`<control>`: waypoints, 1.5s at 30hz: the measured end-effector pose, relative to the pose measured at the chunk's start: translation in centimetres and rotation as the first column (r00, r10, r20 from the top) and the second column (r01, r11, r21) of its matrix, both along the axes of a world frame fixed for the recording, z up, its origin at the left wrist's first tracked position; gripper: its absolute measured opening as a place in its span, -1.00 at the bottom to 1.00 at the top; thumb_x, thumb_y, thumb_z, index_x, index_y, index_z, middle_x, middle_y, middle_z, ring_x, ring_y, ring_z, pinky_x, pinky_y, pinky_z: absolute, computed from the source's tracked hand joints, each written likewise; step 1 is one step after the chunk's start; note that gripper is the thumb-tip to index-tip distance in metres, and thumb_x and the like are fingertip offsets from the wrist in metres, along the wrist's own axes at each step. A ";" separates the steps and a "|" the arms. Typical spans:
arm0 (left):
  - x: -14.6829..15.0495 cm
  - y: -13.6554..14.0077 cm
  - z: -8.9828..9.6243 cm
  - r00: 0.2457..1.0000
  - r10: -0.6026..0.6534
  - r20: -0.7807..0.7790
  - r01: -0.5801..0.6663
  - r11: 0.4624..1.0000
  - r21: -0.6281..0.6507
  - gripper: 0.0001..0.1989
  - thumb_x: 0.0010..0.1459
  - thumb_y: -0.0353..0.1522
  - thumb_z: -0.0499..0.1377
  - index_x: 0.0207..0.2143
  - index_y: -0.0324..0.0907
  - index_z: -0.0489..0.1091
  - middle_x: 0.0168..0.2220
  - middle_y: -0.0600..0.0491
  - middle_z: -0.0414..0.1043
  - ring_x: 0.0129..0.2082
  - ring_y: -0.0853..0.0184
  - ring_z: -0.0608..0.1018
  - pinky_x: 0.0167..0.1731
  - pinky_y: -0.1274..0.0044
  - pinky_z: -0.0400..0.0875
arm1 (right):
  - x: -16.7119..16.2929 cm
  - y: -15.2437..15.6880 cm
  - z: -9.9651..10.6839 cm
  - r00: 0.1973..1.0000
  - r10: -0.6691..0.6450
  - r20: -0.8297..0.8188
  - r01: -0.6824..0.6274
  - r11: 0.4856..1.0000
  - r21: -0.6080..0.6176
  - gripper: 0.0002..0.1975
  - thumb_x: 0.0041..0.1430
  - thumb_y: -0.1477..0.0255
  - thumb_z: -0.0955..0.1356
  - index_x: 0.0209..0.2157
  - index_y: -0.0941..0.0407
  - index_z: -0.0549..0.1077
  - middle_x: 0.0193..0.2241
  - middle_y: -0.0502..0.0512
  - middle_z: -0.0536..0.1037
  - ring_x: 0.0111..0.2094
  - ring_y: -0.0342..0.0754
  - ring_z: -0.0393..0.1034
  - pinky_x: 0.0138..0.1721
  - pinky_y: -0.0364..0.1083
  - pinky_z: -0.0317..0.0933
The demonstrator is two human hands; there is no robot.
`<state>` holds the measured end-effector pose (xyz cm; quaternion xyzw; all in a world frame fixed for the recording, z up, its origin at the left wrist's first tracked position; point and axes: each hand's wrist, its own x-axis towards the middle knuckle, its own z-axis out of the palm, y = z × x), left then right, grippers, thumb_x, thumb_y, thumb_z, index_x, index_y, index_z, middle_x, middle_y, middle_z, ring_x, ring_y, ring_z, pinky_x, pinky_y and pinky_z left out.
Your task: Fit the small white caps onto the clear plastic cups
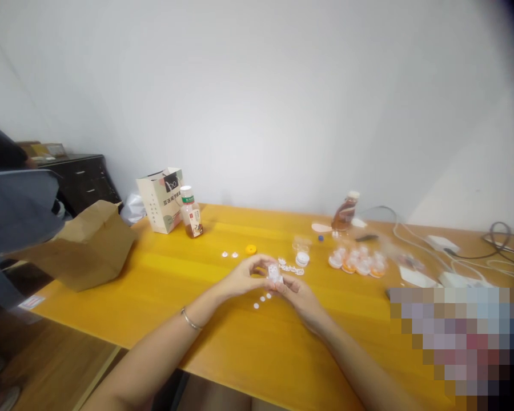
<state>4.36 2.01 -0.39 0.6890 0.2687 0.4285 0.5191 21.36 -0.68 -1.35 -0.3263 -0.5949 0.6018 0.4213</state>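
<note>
Between near and far edges of wooden table (325, 354): small whitish piece (274, 273), apparently plastic, pinched in fingertips of left hand (249, 275) and right hand (298, 294); pale wall (248, 114) behind.

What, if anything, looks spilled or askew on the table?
No spill shows. The green-banded bottle seems to lean left and the brown bottle right, probably lens distortion. A pixelated patch at lower right hides part of the table.
</note>
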 end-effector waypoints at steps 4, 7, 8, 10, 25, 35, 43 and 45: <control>0.3 0.0 0.0 0.997 -0.016 0.070 0.016 1.000 0.002 -0.66 -0.10 -0.38 0.24 -0.20 -0.19 0.31 -0.26 0.01 0.34 -0.25 0.35 0.40 -0.19 0.49 0.27 | 0.0 0.1 0.0 0.996 -0.020 -0.092 0.018 1.000 -0.020 -0.70 -0.08 0.24 0.38 -0.29 0.09 0.46 -0.26 0.06 0.51 -0.20 -0.03 0.34 -0.06 -0.02 0.11; 0.4 -0.2 0.2 0.996 -0.043 0.081 0.045 0.999 -0.014 -0.64 -0.07 -0.37 0.22 -0.16 -0.19 0.30 -0.19 -0.02 0.32 -0.18 0.32 0.39 -0.17 0.48 0.27 | -0.2 0.1 -0.1 0.983 -0.050 -0.179 0.040 0.998 -0.055 -0.69 -0.09 0.26 0.39 -0.26 0.08 0.43 -0.21 0.08 0.49 -0.17 -0.04 0.33 -0.06 -0.04 0.12; 0.4 -0.3 0.3 0.998 -0.022 0.063 0.023 1.000 -0.007 -0.61 -0.09 -0.37 0.23 -0.15 -0.18 0.29 -0.18 -0.02 0.32 -0.17 0.31 0.38 -0.17 0.48 0.26 | -0.3 0.1 -0.2 0.978 -0.066 -0.199 0.053 0.996 -0.072 -0.67 -0.10 0.26 0.39 -0.25 0.07 0.41 -0.23 0.08 0.49 -0.19 -0.04 0.35 -0.08 -0.05 0.13; 0.5 -0.3 0.3 0.998 0.055 0.024 -0.055 0.998 0.017 -0.56 -0.16 -0.38 0.28 -0.16 -0.19 0.29 -0.18 -0.02 0.33 -0.17 0.31 0.38 -0.16 0.48 0.25 | -0.5 0.1 -0.5 0.964 -0.110 -0.242 0.087 0.991 -0.104 -0.66 -0.11 0.27 0.40 -0.25 0.06 0.37 -0.31 0.05 0.52 -0.26 -0.07 0.38 -0.12 -0.05 0.16; 2.0 -1.3 0.1 0.989 0.094 0.118 -0.092 0.996 -0.017 -0.62 -0.16 -0.34 0.27 -0.27 -0.22 0.23 -0.35 0.05 0.32 -0.31 0.40 0.41 -0.22 0.55 0.26 | -0.9 0.3 -1.6 0.882 -0.096 -0.461 -0.040 0.960 -0.276 -0.78 -0.06 0.27 0.37 -0.40 0.08 0.32 -0.47 -0.03 0.43 -0.46 -0.16 0.29 -0.41 -0.14 0.16; 1.7 -1.1 0.5 0.984 0.174 0.037 -0.173 0.984 -0.037 -0.64 -0.19 -0.35 0.28 -0.31 -0.25 0.25 -0.41 0.06 0.37 -0.40 0.42 0.42 -0.29 0.54 0.28 | -0.8 0.0 -1.8 0.959 -0.139 -0.246 0.146 0.989 0.011 -0.65 -0.05 0.19 0.34 -0.39 0.01 0.06 -0.49 -0.05 0.46 -0.41 -0.07 0.38 -0.29 -0.03 0.21; 0.9 0.1 -0.3 0.992 0.123 -0.002 -0.123 0.992 -0.005 -0.67 -0.19 -0.37 0.29 -0.33 -0.26 0.30 -0.36 0.03 0.39 -0.34 0.40 0.43 -0.21 0.52 0.28 | -0.7 0.4 -2.0 0.985 -0.143 -0.097 0.162 0.962 0.222 -0.62 -0.04 0.27 0.35 -0.38 0.00 0.00 -0.47 -0.07 0.41 -0.39 -0.10 0.37 -0.30 -0.06 0.23; 0.8 0.4 -0.6 0.994 0.103 -0.023 -0.103 0.994 0.021 -0.69 -0.17 -0.37 0.28 -0.32 -0.27 0.32 -0.33 0.00 0.39 -0.30 0.38 0.43 -0.18 0.50 0.27 | -0.7 0.5 -2.3 0.985 -0.161 -0.068 0.173 0.955 0.242 -0.62 -0.05 0.32 0.35 -0.36 0.00 0.01 -0.44 -0.06 0.41 -0.37 -0.10 0.36 -0.29 -0.07 0.23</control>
